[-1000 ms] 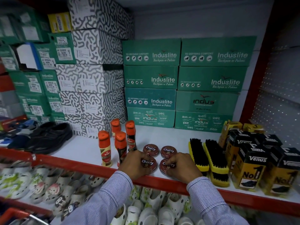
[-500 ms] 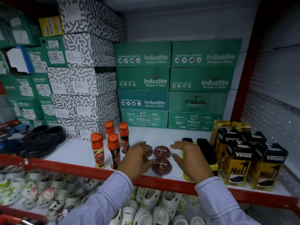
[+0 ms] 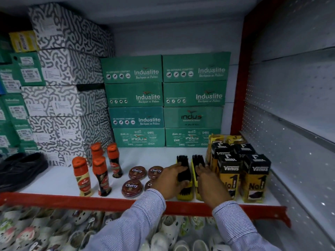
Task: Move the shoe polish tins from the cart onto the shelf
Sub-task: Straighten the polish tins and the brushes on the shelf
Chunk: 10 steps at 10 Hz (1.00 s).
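While straightening brushes: left hand (image 3: 169, 180) and right hand (image 3: 208, 180) are lying flat, fingers loosely together
Advice: be keeping clear of the tins (image 3: 137, 172)

Both hands, left (image 3: 170, 182) and right (image 3: 210, 185), palms down, fingers loosely spread.

Shoe polish tins (image 3: 137, 172), centre of frame: metal-looking lids, dark red, slight gloss. Polish bottles (image 3: 82, 176), left of centre: glossy plastic, orange caps. Brushes (image 3: 184, 171): coarse black bristles, smooth yellow backs. Green boxes (image 3: 135, 95), centre: matt cardboard. Venus cartons (image 3: 253, 176), right: printed card, faint sheen. Shelf (image 3: 59, 180): smooth white board, red painted edge. Sleeves (image 3: 132, 225), lower frame: striped woven cloth.
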### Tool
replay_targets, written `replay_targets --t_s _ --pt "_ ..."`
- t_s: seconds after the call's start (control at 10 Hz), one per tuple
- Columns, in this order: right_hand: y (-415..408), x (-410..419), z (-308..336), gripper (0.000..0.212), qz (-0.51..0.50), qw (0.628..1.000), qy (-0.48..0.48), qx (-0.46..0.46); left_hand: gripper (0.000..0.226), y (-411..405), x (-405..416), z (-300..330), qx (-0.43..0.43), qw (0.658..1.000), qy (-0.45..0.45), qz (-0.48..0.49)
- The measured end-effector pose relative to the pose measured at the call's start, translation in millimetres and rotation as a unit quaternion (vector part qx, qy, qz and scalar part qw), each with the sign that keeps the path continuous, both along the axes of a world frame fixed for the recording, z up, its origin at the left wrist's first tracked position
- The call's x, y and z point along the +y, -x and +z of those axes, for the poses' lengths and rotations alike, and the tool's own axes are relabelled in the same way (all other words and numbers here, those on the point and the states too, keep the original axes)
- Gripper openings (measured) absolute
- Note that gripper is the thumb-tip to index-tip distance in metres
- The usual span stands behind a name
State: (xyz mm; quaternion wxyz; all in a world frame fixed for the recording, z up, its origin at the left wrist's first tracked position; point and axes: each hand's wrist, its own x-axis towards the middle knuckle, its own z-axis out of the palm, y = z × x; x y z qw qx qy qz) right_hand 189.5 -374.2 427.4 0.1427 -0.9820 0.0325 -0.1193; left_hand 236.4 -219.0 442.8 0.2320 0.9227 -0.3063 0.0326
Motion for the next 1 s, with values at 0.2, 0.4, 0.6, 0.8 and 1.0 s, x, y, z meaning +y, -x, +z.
replay_targets --t_s 0.2,0.4,0.6,0.8,1.0 --pt "-1 -1 -1 0.073 0.005 1.0 -0.018 0.002 0.051 5 0 -3 0.005 1.0 0.027 0.013" --pt "7 2 7 0.061 0.016 0.999 -0.012 -0.045 0.055 9 -1 -3 0.004 0.999 0.05 0.011" --pt "46 -13 48 0.073 0.05 0.976 -0.02 -0.209 0.058 22 -18 13 -0.106 0.99 0.085 -0.026" --pt "69 -72 67 0.067 -0.1 0.968 0.016 -0.228 0.053 46 -75 36 -0.182 0.973 0.104 -0.101" --pt "67 -95 55 0.043 -0.117 0.985 0.02 -0.123 0.043 45 -101 31 -0.188 0.972 0.046 -0.131"
